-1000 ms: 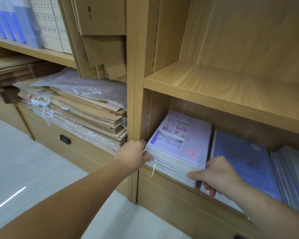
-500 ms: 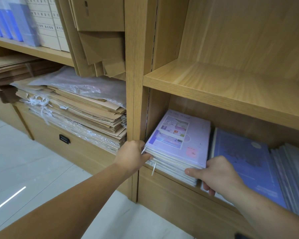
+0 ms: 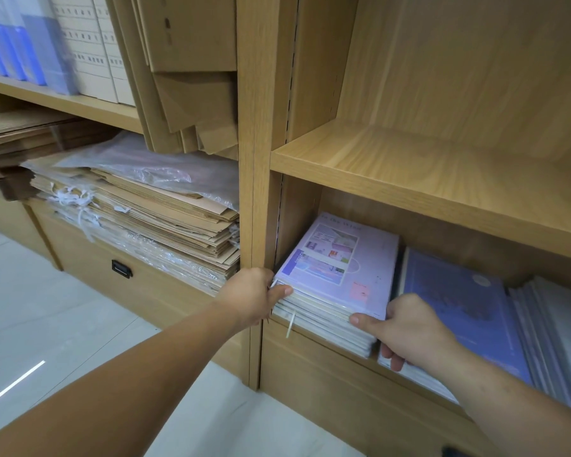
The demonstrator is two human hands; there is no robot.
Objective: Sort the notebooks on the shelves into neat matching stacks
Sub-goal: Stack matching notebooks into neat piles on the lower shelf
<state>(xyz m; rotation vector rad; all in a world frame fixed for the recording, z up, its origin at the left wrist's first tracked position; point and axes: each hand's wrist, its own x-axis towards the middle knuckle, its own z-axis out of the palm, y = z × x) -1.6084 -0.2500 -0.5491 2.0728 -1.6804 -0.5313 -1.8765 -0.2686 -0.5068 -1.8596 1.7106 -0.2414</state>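
Left hand (image 3: 251, 296) gripping left front corner of lilac notebook stack (image 3: 340, 268); right hand (image 3: 406, 328) pinching right front corner. Stack sitting between hands on low shelf (image 3: 310, 336). Probably feeling heavy, bendy, slippery in plastic wraps; gripping both sides low down looking safest.

The wooden shelf unit (image 3: 257, 159) fills the frame. In the lower right compartment (image 3: 297, 219), three stacks lie side by side: a lilac notebook stack (image 3: 343, 268) at the left wall, a blue notebook stack (image 3: 459, 308) just beside it, and a pale stack (image 3: 554, 331) at the right edge. The upper left shelf (image 3: 63, 103) carries upright file boxes (image 3: 89, 44) and leaning brown envelopes (image 3: 192, 77). Below, at centre left, lies a pile of brown paper bags (image 3: 165, 219).
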